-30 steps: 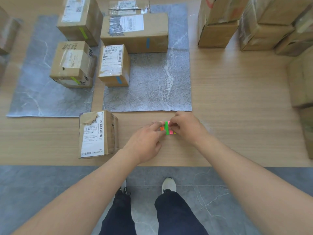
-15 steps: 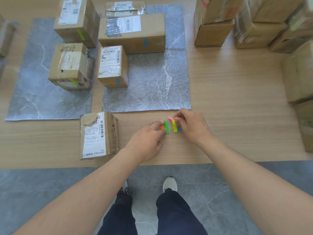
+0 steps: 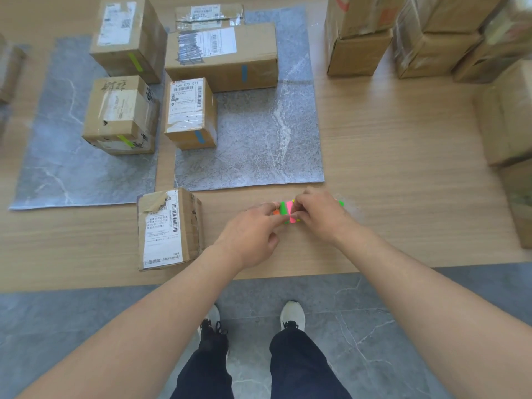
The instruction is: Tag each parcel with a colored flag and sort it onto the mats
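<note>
Grip work was split: the left hand (image 3: 250,237) pinched the flag pad (image 3: 283,209) steady on the table (image 3: 403,197), while the right hand (image 3: 322,217) nipped a pink flag (image 3: 292,214) (to peel it, I judged). The nearest parcel (image 3: 169,228), showing no flag, sat just left, off both mats (image 3: 259,139), handy for tagging.

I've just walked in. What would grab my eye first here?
The neon flags, green, pink and orange, glow near the table's front edge, pinched between the left hand and the right hand. To their left sits a parcel with no flag showing. Behind, the left mat carries green-flagged boxes and the right mat carries blue-flagged boxes.
</note>
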Action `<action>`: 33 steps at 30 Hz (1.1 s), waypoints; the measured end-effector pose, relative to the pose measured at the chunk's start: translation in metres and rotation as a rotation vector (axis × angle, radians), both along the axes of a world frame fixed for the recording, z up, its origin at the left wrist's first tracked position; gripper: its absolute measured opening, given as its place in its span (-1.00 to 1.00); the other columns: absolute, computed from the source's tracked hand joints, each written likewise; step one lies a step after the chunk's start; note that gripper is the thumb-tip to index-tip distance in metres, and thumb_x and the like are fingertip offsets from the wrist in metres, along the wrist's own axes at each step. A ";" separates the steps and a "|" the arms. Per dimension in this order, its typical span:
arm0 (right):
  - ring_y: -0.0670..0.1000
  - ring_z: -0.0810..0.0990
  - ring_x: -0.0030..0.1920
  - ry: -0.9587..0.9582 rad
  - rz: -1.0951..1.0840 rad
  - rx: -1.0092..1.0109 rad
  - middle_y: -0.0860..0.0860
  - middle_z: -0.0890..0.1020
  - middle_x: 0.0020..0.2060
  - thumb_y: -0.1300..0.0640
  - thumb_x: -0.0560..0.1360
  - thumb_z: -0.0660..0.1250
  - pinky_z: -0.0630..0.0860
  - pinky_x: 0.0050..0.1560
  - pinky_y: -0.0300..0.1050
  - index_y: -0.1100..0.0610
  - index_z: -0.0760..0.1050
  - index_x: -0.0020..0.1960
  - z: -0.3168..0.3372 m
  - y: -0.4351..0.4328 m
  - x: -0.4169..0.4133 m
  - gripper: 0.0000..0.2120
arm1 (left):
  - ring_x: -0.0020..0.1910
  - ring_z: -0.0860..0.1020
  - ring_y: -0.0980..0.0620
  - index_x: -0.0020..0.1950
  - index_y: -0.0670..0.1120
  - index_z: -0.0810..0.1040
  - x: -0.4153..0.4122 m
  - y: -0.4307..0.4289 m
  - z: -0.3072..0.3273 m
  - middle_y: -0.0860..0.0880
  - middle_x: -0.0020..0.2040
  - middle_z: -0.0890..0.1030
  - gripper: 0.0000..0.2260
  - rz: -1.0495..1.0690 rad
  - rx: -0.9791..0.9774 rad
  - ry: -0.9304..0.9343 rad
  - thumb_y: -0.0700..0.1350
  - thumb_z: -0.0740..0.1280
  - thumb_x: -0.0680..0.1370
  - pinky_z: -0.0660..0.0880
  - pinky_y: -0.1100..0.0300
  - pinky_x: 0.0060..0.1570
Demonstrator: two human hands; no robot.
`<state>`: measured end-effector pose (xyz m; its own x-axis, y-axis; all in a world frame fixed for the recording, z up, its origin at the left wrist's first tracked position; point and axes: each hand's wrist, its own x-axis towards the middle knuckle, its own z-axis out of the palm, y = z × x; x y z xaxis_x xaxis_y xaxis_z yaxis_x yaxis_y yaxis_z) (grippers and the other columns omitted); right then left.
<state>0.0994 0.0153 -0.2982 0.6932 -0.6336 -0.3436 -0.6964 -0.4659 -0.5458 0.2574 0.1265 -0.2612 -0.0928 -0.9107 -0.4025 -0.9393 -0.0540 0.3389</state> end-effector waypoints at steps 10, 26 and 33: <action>0.03 0.56 -0.01 0.079 0.017 0.007 -0.12 0.45 -0.19 0.07 0.46 0.54 0.51 0.02 -0.04 0.05 0.68 -0.06 -0.001 -0.011 0.008 -0.91 | 0.51 0.27 -0.09 0.54 0.18 0.33 0.001 0.004 -0.005 -0.04 0.57 0.24 -0.47 -0.047 0.002 -0.042 -0.09 0.22 0.56 0.37 0.00 0.34; -0.05 0.58 -0.11 0.101 0.161 0.114 -0.14 0.59 -0.23 0.23 0.51 0.47 0.49 -0.07 -0.14 0.06 0.73 -0.01 0.007 -0.033 0.010 -0.88 | 0.54 0.13 -0.06 0.59 0.17 0.18 0.002 0.007 -0.007 -0.01 0.61 0.08 -0.46 -0.117 -0.001 -0.141 -0.06 0.18 0.61 0.40 0.01 0.30; -0.03 0.60 -0.10 0.074 0.219 0.087 -0.10 0.60 -0.19 0.13 0.53 0.46 0.48 -0.10 -0.17 0.09 0.68 -0.02 0.011 -0.029 0.005 -0.94 | 0.54 0.15 -0.08 0.59 0.14 0.22 0.002 0.007 -0.013 -0.04 0.61 0.12 -0.44 -0.116 -0.011 -0.135 -0.05 0.19 0.58 0.38 -0.06 0.38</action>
